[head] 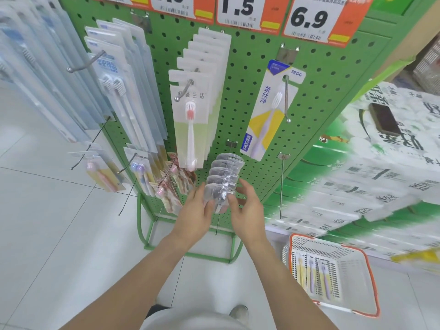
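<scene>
Both forearms extended forward, wrists level, hands meeting low at green perforated metal pegboard (321, 96). Left hand (195, 210) and right hand (247, 210) flank front clear rounded plastic blister pack (215, 196) - fingers curled on its edges, pinching it from both sides. Pack glossy, see-through, dome-topped, nearest in row of identical clear packs (226, 167) strung on thin metal hook (217, 222). Near right on floor - orange-rimmed white slotted plastic basket (316, 251).

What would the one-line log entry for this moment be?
site: green pegboard rack | left hand: grips clear packs on hook | right hand: grips clear packs | basket: on floor, toothbrush packs inside
</scene>
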A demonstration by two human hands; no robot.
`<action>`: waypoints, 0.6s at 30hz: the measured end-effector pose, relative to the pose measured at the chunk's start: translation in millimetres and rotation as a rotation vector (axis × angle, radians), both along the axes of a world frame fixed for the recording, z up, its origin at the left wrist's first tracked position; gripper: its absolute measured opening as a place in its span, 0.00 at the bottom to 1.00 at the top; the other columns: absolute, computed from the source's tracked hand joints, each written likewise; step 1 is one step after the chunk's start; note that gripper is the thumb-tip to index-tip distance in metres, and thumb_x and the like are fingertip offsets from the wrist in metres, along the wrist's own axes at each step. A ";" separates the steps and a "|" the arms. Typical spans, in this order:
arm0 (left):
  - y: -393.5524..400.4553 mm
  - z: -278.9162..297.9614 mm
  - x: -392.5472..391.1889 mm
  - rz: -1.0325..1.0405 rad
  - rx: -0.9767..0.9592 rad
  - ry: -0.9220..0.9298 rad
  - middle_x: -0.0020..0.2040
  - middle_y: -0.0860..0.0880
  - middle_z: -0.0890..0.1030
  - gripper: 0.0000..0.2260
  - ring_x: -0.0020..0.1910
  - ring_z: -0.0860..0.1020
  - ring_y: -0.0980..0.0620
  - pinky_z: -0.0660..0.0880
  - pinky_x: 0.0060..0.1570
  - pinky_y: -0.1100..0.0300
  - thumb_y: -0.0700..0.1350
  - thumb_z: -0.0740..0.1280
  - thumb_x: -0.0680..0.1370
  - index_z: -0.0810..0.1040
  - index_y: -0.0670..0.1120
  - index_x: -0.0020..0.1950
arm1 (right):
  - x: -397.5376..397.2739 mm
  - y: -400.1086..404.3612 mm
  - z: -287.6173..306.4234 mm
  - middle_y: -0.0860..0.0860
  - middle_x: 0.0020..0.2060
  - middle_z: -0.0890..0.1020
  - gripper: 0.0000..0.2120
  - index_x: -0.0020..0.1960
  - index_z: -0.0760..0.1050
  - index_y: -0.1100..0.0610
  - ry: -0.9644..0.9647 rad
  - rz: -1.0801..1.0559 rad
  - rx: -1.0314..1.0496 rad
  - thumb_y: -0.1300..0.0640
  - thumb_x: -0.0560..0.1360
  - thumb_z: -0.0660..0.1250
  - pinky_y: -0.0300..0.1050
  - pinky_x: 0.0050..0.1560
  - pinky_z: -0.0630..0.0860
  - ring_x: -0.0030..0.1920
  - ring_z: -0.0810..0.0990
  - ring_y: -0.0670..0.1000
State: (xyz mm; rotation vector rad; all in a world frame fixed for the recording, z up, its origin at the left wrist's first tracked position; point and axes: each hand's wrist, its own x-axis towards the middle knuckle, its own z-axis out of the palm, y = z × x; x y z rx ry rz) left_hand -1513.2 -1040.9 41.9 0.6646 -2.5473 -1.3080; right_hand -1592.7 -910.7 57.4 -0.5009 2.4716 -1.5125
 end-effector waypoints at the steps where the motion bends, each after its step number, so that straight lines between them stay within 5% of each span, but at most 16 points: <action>1: -2.0 -1.5 -3.3 -0.004 -0.004 0.000 0.77 0.44 0.66 0.23 0.76 0.65 0.48 0.65 0.74 0.51 0.46 0.59 0.85 0.61 0.44 0.79 | -3.4 -2.0 1.5 0.46 0.62 0.80 0.21 0.74 0.69 0.51 0.006 0.008 -0.011 0.51 0.82 0.65 0.29 0.50 0.74 0.51 0.80 0.34; 5: -8.7 -3.7 -18.4 -0.014 0.015 -0.020 0.81 0.45 0.60 0.25 0.80 0.59 0.48 0.58 0.78 0.52 0.47 0.56 0.86 0.55 0.43 0.82 | -15.9 -7.7 4.2 0.45 0.62 0.80 0.18 0.72 0.71 0.49 0.040 -0.009 0.008 0.52 0.82 0.64 0.34 0.54 0.75 0.52 0.78 0.32; 10: -12.9 0.2 -31.3 -0.016 0.055 0.024 0.78 0.46 0.67 0.24 0.76 0.66 0.48 0.66 0.73 0.54 0.48 0.55 0.86 0.56 0.47 0.82 | -27.7 -16.0 8.0 0.46 0.59 0.81 0.18 0.72 0.72 0.50 0.026 -0.033 0.040 0.53 0.83 0.64 0.21 0.43 0.67 0.47 0.81 0.42; 15: -15.1 4.1 -36.2 -0.015 0.081 0.056 0.75 0.48 0.71 0.22 0.73 0.69 0.50 0.65 0.69 0.60 0.48 0.55 0.86 0.60 0.48 0.80 | -31.4 -19.1 8.2 0.44 0.54 0.80 0.18 0.72 0.71 0.51 0.000 -0.046 0.036 0.53 0.82 0.64 0.32 0.48 0.74 0.49 0.82 0.47; 18: -14.9 4.9 -33.3 -0.019 0.111 0.061 0.76 0.48 0.70 0.23 0.75 0.68 0.51 0.64 0.73 0.57 0.47 0.56 0.86 0.60 0.47 0.81 | -29.6 -18.3 10.1 0.43 0.53 0.80 0.18 0.71 0.72 0.53 -0.026 -0.059 0.030 0.52 0.82 0.65 0.30 0.47 0.74 0.49 0.81 0.45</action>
